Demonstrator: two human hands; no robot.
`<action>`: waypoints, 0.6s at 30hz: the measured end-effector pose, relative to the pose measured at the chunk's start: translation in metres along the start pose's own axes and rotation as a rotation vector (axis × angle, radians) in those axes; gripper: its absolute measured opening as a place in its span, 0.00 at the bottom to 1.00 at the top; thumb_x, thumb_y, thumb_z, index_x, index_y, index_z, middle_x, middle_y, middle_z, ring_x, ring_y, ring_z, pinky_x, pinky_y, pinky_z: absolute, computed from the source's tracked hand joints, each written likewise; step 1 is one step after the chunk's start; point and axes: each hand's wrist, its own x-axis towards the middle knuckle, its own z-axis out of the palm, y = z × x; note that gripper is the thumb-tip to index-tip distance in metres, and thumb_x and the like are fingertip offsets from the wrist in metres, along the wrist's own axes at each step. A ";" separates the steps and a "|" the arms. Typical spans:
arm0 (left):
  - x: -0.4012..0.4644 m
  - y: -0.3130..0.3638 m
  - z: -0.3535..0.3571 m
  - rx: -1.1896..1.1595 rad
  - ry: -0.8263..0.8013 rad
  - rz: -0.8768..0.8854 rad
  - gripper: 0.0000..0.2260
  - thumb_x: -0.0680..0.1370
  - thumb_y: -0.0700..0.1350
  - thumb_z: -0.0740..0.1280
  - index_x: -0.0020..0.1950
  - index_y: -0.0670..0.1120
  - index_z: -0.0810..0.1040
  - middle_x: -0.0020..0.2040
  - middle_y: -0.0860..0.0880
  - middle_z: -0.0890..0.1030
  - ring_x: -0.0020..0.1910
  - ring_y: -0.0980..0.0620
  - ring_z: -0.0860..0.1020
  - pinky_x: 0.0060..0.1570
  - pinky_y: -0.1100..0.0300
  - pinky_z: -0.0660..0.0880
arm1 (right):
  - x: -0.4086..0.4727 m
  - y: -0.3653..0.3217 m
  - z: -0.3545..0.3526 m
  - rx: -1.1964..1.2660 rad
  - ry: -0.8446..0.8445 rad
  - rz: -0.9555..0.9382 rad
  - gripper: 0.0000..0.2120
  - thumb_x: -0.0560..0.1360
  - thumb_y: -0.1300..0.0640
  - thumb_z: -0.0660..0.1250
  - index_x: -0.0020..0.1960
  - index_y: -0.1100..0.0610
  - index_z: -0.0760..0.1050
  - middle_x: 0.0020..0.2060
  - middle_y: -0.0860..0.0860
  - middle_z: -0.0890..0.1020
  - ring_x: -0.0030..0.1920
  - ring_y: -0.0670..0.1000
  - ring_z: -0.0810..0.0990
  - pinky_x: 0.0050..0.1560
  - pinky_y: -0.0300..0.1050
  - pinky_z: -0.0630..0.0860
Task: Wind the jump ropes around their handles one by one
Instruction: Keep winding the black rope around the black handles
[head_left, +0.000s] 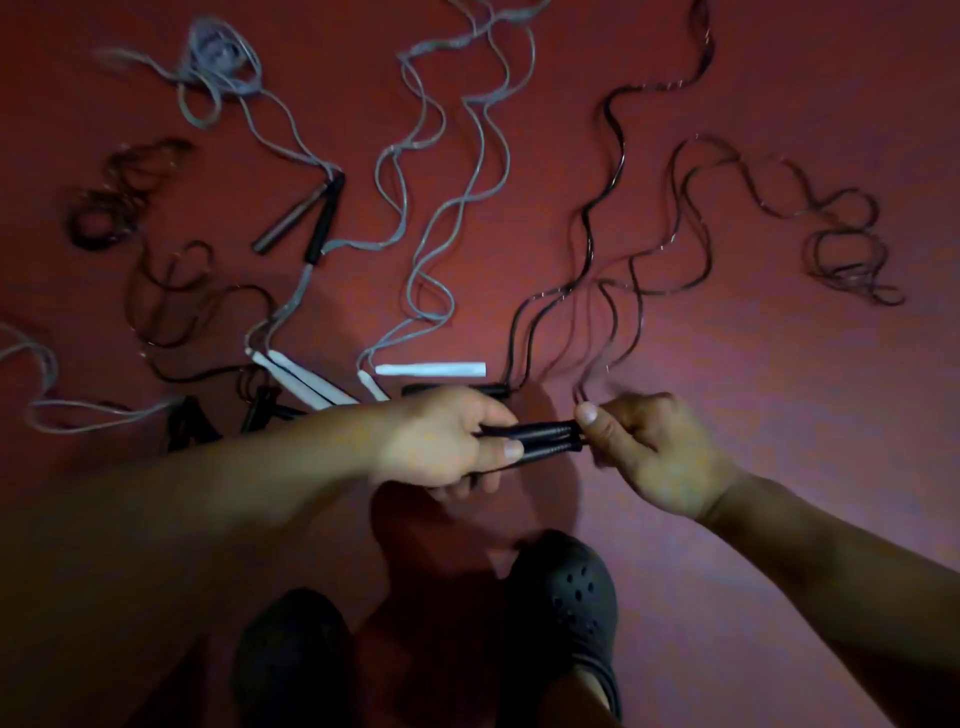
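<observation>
The left hand (441, 441) curls round two black handles (540, 439), held together level above the red floor (779, 441). At their right end the right hand (649, 447) pinches the black rope (587, 239), which trails beyond the handles. White handles (431, 369) lie just beyond-left.

Indoor room, red floor (779, 415), strewn jump ropes (452, 208)

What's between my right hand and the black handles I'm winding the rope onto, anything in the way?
Nothing visible. The left hand grips the black handles together, and the right hand pinches the black rope right at their end, with no other rope crossing between.
</observation>
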 end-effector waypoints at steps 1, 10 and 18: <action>-0.015 0.013 -0.007 0.015 0.031 -0.009 0.07 0.83 0.44 0.62 0.46 0.50 0.76 0.35 0.51 0.79 0.27 0.56 0.73 0.27 0.63 0.73 | -0.004 -0.016 -0.013 0.075 -0.023 0.054 0.33 0.78 0.32 0.51 0.32 0.57 0.73 0.26 0.49 0.77 0.30 0.46 0.76 0.38 0.45 0.76; -0.187 0.113 -0.005 -0.084 0.495 0.046 0.06 0.81 0.43 0.66 0.49 0.42 0.81 0.31 0.51 0.81 0.31 0.50 0.76 0.31 0.57 0.75 | -0.073 -0.160 -0.149 0.458 -0.213 0.297 0.17 0.82 0.48 0.58 0.42 0.58 0.74 0.25 0.50 0.69 0.23 0.47 0.64 0.23 0.37 0.61; -0.267 0.168 0.038 -0.712 0.522 0.277 0.10 0.81 0.45 0.66 0.58 0.42 0.80 0.38 0.48 0.79 0.32 0.53 0.78 0.29 0.59 0.77 | -0.087 -0.272 -0.186 0.622 0.199 0.274 0.14 0.83 0.52 0.57 0.46 0.58 0.76 0.27 0.50 0.67 0.23 0.47 0.61 0.26 0.39 0.57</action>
